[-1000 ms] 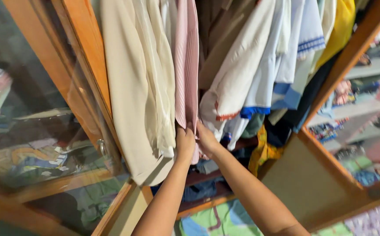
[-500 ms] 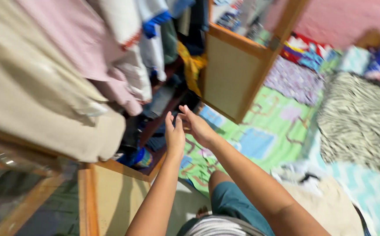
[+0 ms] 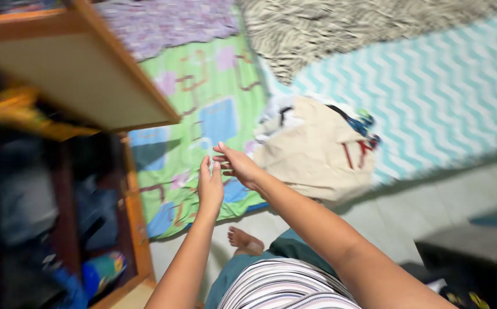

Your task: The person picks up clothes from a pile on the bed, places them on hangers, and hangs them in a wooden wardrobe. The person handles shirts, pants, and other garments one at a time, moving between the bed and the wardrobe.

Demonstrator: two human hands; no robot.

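- Both hands have swung away from the hanging clothes and now hover over the floor bedding, empty.
- Left hand [image 3: 210,186] is flat with fingers together; right hand [image 3: 238,165] is spread wide, holding nothing.
- Nearest lies the beige garment [image 3: 317,154], crumpled on the chevron sheet [image 3: 443,86]: likely soft, light and floppy, best gathered by a bunched fold.
- Wardrobe door [image 3: 76,74] juts close on the left; tiled floor [image 3: 408,217] to the right leaves open room.

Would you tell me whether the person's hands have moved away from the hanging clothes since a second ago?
Yes. Both the left hand and right hand have left the wardrobe and now hover empty over the green mat.
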